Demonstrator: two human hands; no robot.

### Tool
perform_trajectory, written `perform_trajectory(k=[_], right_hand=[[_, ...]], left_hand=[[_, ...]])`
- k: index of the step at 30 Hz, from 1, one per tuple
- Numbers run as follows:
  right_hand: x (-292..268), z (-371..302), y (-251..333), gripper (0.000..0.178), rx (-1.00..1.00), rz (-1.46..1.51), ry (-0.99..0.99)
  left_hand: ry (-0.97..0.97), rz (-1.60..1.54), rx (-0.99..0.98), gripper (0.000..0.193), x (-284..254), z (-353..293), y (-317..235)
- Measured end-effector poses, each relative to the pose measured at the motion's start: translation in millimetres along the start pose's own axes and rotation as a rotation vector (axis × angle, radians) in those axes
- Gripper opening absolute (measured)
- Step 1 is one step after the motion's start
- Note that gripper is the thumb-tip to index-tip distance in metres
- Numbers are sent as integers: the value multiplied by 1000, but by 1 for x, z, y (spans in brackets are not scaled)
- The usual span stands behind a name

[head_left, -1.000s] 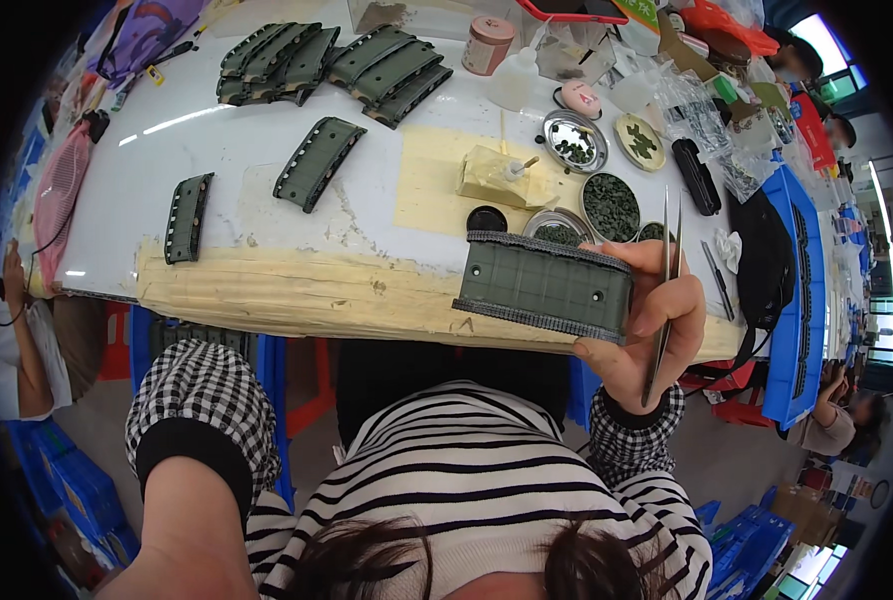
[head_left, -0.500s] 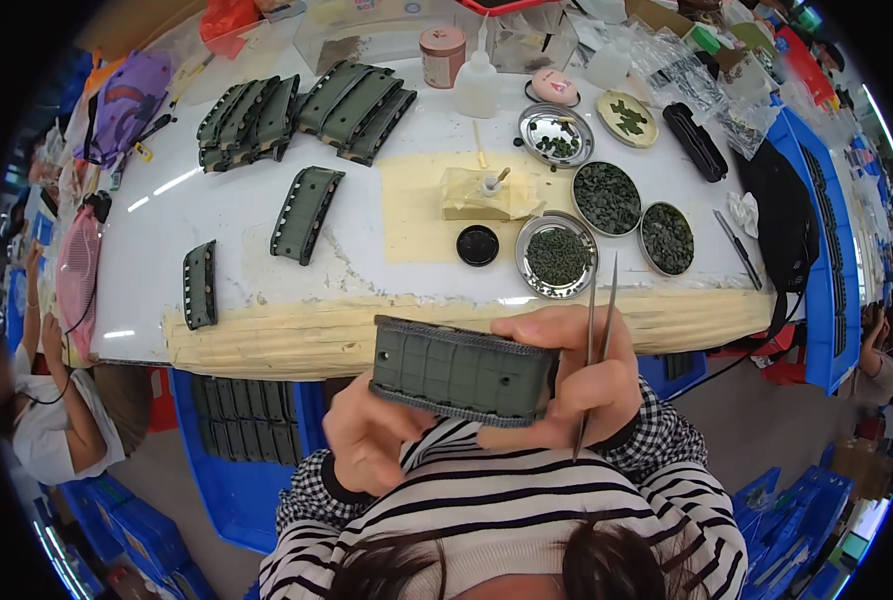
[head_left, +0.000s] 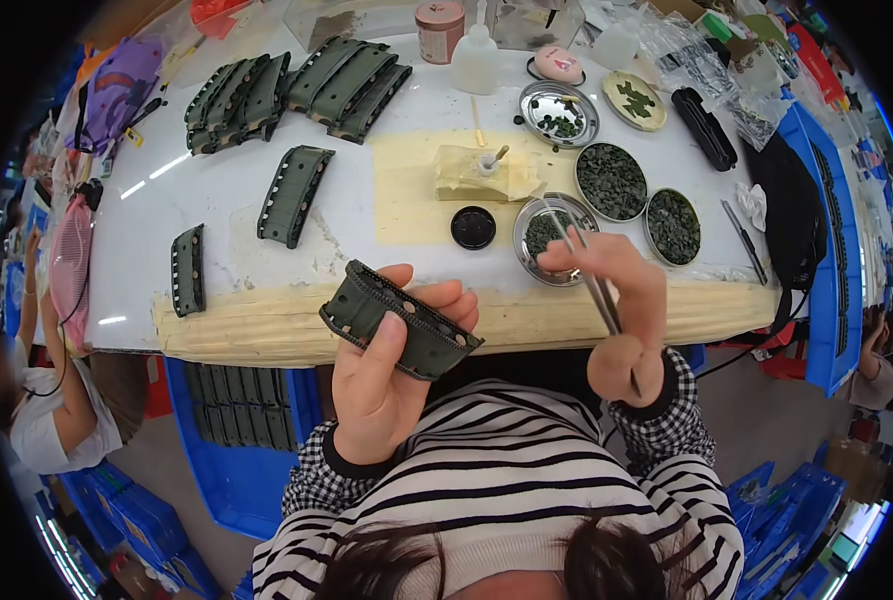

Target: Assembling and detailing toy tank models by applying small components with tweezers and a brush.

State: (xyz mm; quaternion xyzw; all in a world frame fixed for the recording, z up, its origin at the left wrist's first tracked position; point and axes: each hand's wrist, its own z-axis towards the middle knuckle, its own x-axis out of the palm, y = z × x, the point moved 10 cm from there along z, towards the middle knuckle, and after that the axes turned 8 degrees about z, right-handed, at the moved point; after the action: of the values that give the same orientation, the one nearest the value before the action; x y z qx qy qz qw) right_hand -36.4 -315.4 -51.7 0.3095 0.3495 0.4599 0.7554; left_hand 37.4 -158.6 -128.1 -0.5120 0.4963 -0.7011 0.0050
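Note:
My left hand point(head_left: 367, 390) grips a dark green curved segment point(head_left: 425, 348) with toothed edges and round studs, thumb across its face, fingers behind it. It is held tilted in front of the table's near edge. In my right hand point(head_left: 642, 290) is a pair of metal tweezers point(head_left: 600, 290), their tips pointing up and away over a round metal dish point(head_left: 523, 262) of fine dark green bits. Whether the tips hold anything is too small to tell. Two round tins of larger green pieces, the nearer tin point(head_left: 673, 228) and the farther tin point(head_left: 612, 182), stand right of that dish.
Similar green segments lie at the left, one alone point(head_left: 295, 197) and others stacked point(head_left: 342, 85). A taped block point(head_left: 487, 175) holds a small pot with a stick. Beside it is a black round lid point(head_left: 474, 228). A knife point(head_left: 745, 243) lies right; a blue crate point(head_left: 237, 480) stands below.
The segment has passed from my right hand to my left and turned. My right hand, with the tweezers, has moved up and right to the dish of fine bits.

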Motion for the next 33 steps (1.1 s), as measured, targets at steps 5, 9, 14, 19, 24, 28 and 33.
perform_trajectory(k=[5,9,14,19,24,28,33], right_hand=[[-26,5,-29,27,276,-136,-136],[-31,16,-42,12,271,-237,-99],[-24,22,-50,11,238,-414,-50],[-19,25,-48,10,184,-448,-19],[-14,27,-46,10,162,-486,20],[-15,25,-47,11,162,-467,5],[-21,24,-49,12,206,-411,-53]], left_hand=[[-122,70,-8,35,-8,4,0],[-171,89,-78,35,-8,5,2],[-260,108,-116,35,-12,8,4],[-297,130,-120,38,-16,10,5],[-338,118,-108,40,-19,12,2],[-349,152,-74,50,-18,13,-2],[-290,248,18,58,-9,14,-12]])
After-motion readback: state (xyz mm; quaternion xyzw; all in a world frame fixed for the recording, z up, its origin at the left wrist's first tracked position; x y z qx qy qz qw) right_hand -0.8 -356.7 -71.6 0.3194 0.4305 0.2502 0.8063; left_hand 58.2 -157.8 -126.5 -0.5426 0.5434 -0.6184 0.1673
